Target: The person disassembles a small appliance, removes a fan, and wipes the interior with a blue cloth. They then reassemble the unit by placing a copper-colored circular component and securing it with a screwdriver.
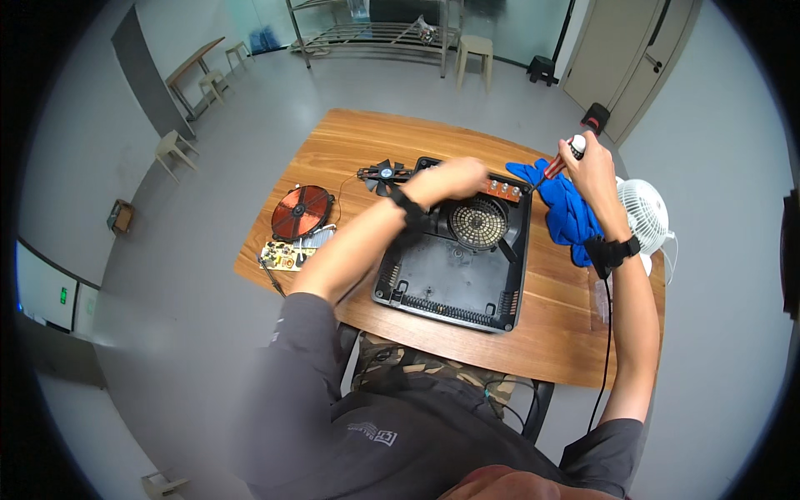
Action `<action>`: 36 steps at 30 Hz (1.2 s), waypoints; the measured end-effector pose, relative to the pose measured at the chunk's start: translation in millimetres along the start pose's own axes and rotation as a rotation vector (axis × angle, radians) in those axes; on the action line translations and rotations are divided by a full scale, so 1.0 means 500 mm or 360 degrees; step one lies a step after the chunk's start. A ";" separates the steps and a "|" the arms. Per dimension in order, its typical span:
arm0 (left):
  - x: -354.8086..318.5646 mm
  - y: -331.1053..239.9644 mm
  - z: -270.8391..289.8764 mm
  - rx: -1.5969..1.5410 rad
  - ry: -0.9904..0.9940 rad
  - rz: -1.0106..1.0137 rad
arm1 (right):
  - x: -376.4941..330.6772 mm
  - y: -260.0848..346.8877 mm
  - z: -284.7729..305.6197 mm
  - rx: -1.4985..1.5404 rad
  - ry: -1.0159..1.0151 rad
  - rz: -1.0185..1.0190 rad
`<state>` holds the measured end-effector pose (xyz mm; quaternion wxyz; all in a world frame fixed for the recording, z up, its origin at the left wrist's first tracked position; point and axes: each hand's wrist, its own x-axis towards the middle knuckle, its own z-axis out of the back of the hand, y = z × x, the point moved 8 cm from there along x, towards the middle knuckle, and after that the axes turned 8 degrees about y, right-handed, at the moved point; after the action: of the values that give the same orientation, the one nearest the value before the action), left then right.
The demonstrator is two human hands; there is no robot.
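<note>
A black plastic appliance housing with a round vent grille lies open side up on the wooden table. My left hand is over its far edge, next to a narrow orange-brown circuit board. Its fingers are curled down and blurred, so what they hold, if anything, is hidden. My right hand is closed around a screwdriver with a red shaft-side grip and a white end. The tool slants down and left, its tip close to the housing's far right corner.
Left of the housing are a copper coil, a yellowish circuit board and a small black fan. A blue cloth lies to the right, beside a white desk fan. Thin wires cross the table on the left.
</note>
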<state>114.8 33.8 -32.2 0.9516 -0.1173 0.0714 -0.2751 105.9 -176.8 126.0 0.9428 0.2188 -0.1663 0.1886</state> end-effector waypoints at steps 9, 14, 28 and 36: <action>-0.340 0.244 -0.021 -0.0012 0.0371 0.0487 | 0.025 0.073 -0.047 0.0055 0.0043 0.0067; -0.369 0.224 -0.082 -0.0012 0.0429 0.0546 | 0.029 0.091 -0.062 0.0060 0.0140 0.0034; -0.357 0.238 0.059 0.0160 0.0114 0.0675 | 0.019 0.003 -0.027 -0.0072 0.0059 -0.0013; -0.156 0.003 0.210 -0.0368 -0.0367 -0.0033 | 0.033 -0.048 -0.033 -0.0001 0.0045 -0.0066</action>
<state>71.5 96.5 73.7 0.9307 -0.2576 -0.0084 -0.2595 134.3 -184.2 109.9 0.9489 0.2191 -0.1484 0.1720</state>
